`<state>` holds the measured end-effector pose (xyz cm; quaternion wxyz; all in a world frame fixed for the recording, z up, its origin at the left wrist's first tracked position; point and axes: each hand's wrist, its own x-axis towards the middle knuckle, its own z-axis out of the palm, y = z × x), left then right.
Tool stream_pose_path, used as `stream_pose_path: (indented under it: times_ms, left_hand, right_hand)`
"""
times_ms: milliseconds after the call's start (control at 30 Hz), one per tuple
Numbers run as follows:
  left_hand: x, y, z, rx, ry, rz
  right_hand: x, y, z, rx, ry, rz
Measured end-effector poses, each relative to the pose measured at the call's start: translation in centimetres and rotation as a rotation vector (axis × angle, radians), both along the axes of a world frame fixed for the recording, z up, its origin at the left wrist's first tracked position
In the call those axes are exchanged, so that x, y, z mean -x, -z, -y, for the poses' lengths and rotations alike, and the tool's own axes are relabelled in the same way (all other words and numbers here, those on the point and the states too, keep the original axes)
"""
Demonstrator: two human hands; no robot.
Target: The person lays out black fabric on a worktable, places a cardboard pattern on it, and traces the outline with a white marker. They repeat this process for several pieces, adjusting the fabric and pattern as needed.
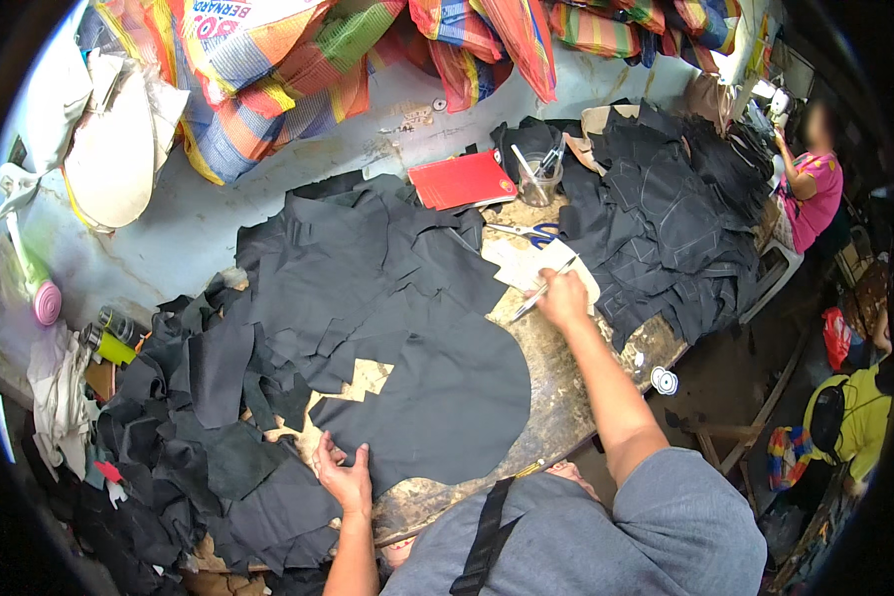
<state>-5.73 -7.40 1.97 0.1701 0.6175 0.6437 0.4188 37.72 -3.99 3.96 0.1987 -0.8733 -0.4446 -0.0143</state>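
A large sheet of black material (pixel 447 397), perhaps leather, lies across the worktable, its rounded edge toward me. At its near left edge rests my left hand (pixel 344 481), fingers apart and holding nothing. My right hand (pixel 564 300) is closed around a slim silvery pen (pixel 528 304), over the sheet's right side. Beneath and beside that hand lie cream pattern pieces (pixel 578 270). Just beyond them is a pair of scissors (pixel 538 234) with blue handles.
A red book (pixel 463 179) and a clear cup of pens (pixel 539 185) stand at the back. Black cut pieces (pixel 656 199) pile up at the right, and more scraps (pixel 189 447) at the left. A person in pink (pixel 815 194) sits far right.
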Motion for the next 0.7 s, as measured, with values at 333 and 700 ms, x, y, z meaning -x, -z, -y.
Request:
stream_pose_path:
  times_ms: [333, 700]
  left_hand:
    - [3.2, -3.5, -3.6, 0.549, 0.349, 0.220]
    - [3.9, -5.9, -3.3, 0.429, 0.445, -0.031]
  right_hand:
    - [-5.9, -1.9, 2.8, 0.055, -0.283, 0.046]
    - [-1.7, -4.5, 1.0, -0.422, 0.081, -0.790]
